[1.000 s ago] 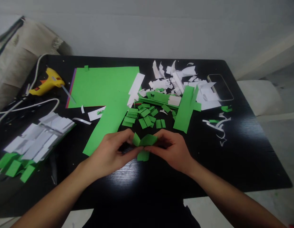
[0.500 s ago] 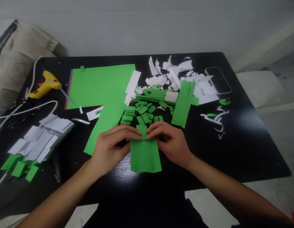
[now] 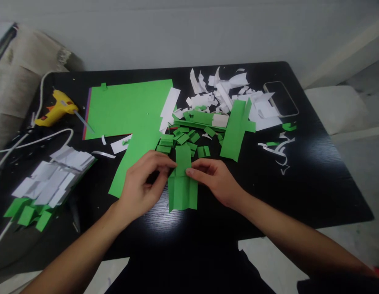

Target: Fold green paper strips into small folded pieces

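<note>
A creased piece of green paper (image 3: 182, 190) is held upright-lengthwise between my two hands over the black table. My left hand (image 3: 145, 181) pinches its left edge at the fold, thumb and fingertips together. On the other side my right hand (image 3: 218, 179) grips the right edge, its thumb lying on the paper's near face. The upper part is a narrow strip and the lower part is wider, with lengthwise creases. Just beyond the strip lie several small folded green paper pieces (image 3: 183, 139).
Left are a yellow glue gun (image 3: 59, 108), a white cable (image 3: 33, 136) and a layered white-and-green paper piece (image 3: 51, 179). Behind lie a large green sheet (image 3: 125, 108), white paper scraps (image 3: 226, 87), a green strip (image 3: 234, 132) and a phone (image 3: 281, 98).
The held green paper now looks narrower below, with lengthwise creases, and more of its upper strip shows. My fingers have moved slightly apart along its edges.
</note>
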{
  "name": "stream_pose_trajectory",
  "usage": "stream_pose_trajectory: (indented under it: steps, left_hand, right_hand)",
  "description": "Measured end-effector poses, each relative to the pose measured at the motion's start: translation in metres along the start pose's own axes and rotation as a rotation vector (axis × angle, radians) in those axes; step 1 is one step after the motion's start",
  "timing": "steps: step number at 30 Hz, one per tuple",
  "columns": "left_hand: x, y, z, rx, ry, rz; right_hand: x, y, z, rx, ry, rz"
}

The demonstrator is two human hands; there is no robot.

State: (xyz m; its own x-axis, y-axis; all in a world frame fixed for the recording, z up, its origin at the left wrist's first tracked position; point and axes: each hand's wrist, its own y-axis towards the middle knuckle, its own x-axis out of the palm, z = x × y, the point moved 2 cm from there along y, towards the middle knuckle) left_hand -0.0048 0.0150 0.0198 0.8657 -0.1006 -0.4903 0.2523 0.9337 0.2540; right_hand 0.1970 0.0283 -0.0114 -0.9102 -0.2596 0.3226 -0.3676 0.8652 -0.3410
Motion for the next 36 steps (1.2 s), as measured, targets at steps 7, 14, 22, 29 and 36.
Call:
stream_pose_trajectory:
  steps: [7,14,22,29,36]
  left_hand:
    - [0.011,0.004,-0.003,-0.407,-0.291,-0.14]
    - [0.016,0.005,-0.004,-0.438,-0.318,-0.148]
    - [0.015,0.005,-0.004,-0.462,-0.309,-0.203]
    - [0.015,0.005,-0.008,-0.466,-0.301,-0.245]
    - [0.015,0.007,-0.006,-0.453,-0.328,-0.204]
  right_hand:
    - [-0.003,0.0,0.0,-0.035,-0.128,0.037]
    - [-0.002,0.0,0.0,-0.045,-0.186,-0.021]
    - [-0.004,0.001,-0.002,-0.014,-0.237,-0.051]
    - [-0.005,0.0,-0.004,-0.018,-0.291,-0.047]
    - [-0.003,0.0,0.0,0.004,-0.194,-0.04]
